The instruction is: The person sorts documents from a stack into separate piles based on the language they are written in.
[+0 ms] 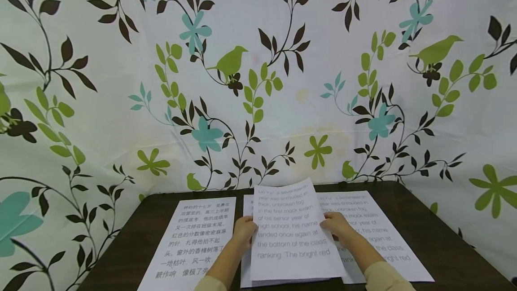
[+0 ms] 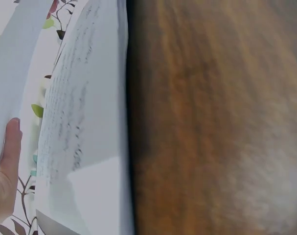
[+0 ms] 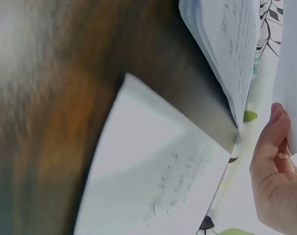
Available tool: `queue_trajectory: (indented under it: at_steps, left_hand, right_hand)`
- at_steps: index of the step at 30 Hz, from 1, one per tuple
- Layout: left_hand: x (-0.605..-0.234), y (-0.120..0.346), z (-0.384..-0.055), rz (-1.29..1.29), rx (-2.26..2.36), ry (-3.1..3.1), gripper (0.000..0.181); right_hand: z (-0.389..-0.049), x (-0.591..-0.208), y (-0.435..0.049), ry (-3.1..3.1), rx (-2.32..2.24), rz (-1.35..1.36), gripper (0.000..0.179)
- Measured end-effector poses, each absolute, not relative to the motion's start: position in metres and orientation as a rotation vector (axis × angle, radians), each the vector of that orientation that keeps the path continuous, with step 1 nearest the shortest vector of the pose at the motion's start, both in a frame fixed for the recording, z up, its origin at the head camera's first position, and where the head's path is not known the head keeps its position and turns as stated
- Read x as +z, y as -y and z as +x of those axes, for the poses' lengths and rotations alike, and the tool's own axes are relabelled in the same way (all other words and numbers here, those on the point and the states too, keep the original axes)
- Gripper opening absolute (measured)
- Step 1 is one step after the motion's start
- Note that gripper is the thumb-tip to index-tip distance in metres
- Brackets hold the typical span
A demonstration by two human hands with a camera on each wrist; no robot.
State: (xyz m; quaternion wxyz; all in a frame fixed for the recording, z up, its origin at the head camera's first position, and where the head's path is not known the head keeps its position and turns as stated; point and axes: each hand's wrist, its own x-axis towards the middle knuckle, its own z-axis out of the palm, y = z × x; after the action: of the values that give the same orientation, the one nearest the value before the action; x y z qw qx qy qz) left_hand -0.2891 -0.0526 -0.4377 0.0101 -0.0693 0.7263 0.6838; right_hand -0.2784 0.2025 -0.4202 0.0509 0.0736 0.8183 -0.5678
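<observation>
A sheet of paper (image 1: 291,232) with large English text is raised above the table, facing me. My left hand (image 1: 244,231) pinches its left edge, and my right hand (image 1: 338,228) pinches its right edge, thumbs on the printed side. Below it lies a stack of paper (image 1: 247,264), mostly hidden by the raised sheet. In the left wrist view, the left hand (image 2: 7,171) is at the frame's edge beside the sheet (image 2: 13,63). The right wrist view has the right hand (image 3: 280,171) with fingers bent at the sheet's border (image 3: 295,73).
To the left, a page with Chinese text (image 1: 194,237) lies on the dark wooden table (image 1: 117,255). On the right rests a page with English text (image 1: 387,246), partly covered by the right forearm. A cloth with leaves and birds (image 1: 282,102) hangs behind the table.
</observation>
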Motion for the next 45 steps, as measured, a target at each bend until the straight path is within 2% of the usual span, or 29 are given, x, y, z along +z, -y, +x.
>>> queue_trajectory:
  at_steps: [21,32,45]
  left_hand:
    - [-0.41,0.025,-0.293,-0.106,2.139,-2.214,0.036]
    - [-0.402,0.003,-0.293,-0.075,2.112,-2.192,0.034]
    - [-0.393,-0.036,-0.294,-0.031,2.118,-2.146,0.035]
  right_hand:
    - [-0.282,-0.398,-0.237,-2.535,-1.704,0.275,0.043]
    - [-0.277,-0.388,-0.263,-2.573,-1.703,0.209,0.046]
    - [-0.271,-0.384,-0.304,-2.672,-1.61,0.301,0.053]
